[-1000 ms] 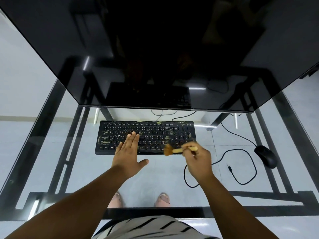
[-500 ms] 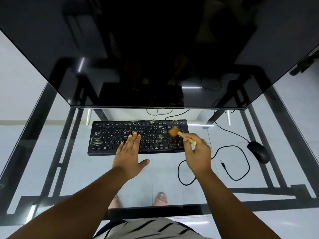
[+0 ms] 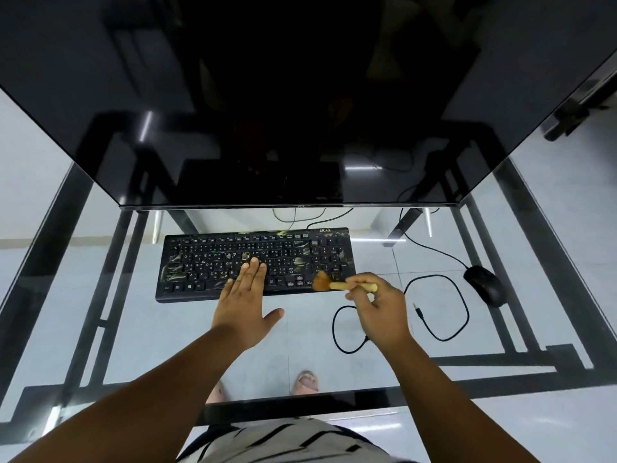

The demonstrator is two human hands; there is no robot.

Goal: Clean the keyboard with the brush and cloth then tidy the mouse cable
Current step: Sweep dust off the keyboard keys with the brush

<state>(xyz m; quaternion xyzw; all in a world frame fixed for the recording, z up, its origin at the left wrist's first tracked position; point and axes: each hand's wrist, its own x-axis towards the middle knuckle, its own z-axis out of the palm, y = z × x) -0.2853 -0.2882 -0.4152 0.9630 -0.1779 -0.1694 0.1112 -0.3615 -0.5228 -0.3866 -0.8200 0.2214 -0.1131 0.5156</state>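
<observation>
Left hand (image 3: 246, 299) flat, fingers straight, pressing the keyboard (image 3: 253, 264) mid-row. Right hand (image 3: 380, 309) curled, pinching the brush (image 3: 344, 285) handle; bristles point left onto the keyboard's near right corner. Mouse cable (image 3: 444, 309) loops right of that grip.

dark monitor (image 3: 300, 95) (off), glass desk (image 3: 133, 329)

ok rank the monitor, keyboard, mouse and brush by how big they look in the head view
1. monitor, largest by far
2. keyboard
3. mouse and brush look about alike, so no ranking between them
</observation>
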